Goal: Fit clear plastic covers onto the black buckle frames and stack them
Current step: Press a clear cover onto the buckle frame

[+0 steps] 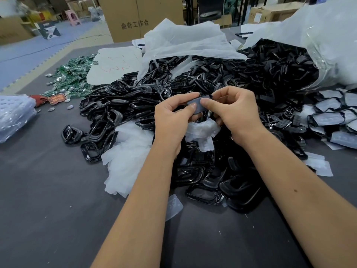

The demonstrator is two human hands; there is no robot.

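Clear cover (198, 104) sits on a black frame (206, 111) held up between both hands above the big frame pile (135, 105) on the grey worktop (48, 200); left hand (172, 120) pinches its left end, thumb on the cover, right hand (237, 111) grips the right end, thumb pressing the cover too. Loose covers (125, 161) lie under the left forearm, finished covered frames (332, 113) are heaped at far right, green circuit boards (73, 76) sit far left.
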